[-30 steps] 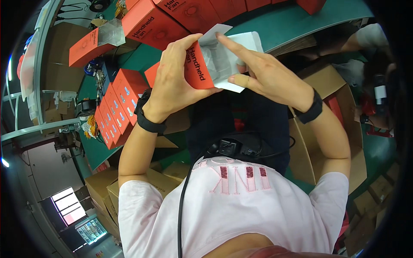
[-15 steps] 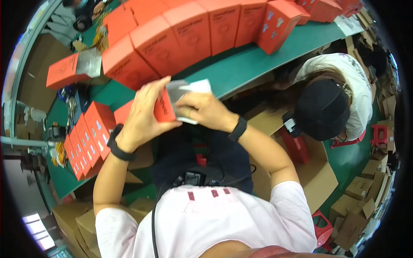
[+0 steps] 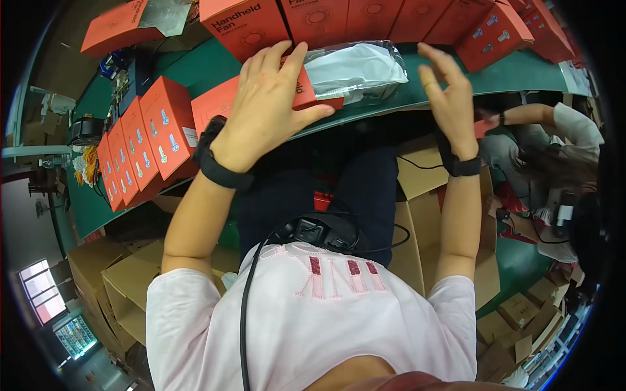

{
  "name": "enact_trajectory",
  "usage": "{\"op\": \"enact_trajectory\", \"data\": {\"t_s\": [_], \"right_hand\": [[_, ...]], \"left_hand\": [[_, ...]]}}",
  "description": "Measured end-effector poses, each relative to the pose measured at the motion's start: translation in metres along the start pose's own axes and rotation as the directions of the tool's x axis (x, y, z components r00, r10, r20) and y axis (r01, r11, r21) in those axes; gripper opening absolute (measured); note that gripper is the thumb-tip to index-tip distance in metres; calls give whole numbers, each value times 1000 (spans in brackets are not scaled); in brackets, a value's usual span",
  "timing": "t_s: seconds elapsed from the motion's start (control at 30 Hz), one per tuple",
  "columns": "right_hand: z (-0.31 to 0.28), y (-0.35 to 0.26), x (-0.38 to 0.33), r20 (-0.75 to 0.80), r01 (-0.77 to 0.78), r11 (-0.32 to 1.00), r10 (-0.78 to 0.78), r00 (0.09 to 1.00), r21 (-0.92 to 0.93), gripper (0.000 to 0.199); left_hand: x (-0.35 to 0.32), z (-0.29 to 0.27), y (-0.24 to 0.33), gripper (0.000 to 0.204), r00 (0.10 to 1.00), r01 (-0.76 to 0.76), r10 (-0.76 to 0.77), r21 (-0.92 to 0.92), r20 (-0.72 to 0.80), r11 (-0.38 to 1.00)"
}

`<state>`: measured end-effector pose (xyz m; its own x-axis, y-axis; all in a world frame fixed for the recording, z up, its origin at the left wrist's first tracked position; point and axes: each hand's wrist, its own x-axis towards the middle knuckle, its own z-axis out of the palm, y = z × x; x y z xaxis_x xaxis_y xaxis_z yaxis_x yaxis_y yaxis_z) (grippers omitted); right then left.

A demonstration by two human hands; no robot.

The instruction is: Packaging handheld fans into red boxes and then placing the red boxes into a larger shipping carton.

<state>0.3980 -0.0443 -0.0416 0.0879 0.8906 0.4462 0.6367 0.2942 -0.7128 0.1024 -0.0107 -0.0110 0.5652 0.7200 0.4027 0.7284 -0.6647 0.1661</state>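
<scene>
An orange box point(image 3: 306, 88) lies on the green worktop point(image 3: 208, 68) just above centre frame, with a clear plastic bag point(image 3: 355, 72) holding something white sticking out of its right end. The left hand point(image 3: 267, 111) lies flat on the box, fingers spread. The right hand point(image 3: 447, 98) hovers open just right of the bag, touching nothing. Four orange boxes point(image 3: 140, 150) stand in a row at the left; more line the top edge.
</scene>
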Motion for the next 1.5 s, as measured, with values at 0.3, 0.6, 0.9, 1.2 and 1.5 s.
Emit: {"op": "enact_trajectory", "data": {"t_s": [0.3,0.6,0.9,1.2,1.5], "right_hand": [[41,-37,26,77,63,694,-10,997,-717,20],[93,-82,24,-473,-72,937,-105,875,-341,19],[85,-69,9,-549,331,936,-215,808,119,27],[34,-94,-19,-450,77,970,37,892,231,18],[-17,-178,-77,19,-198,911,205,978,363,14]], "left_hand": [[36,31,25,48,972,-191,168,-131,-165,973],[50,42,20,55,986,114,-8,-647,164,754],[57,4,6,28,903,-75,-288,-776,-320,627],[43,-45,9,37,796,-348,-605,-839,-29,-418],[25,-10,50,62,925,-140,-291,-495,243,-858]]}}
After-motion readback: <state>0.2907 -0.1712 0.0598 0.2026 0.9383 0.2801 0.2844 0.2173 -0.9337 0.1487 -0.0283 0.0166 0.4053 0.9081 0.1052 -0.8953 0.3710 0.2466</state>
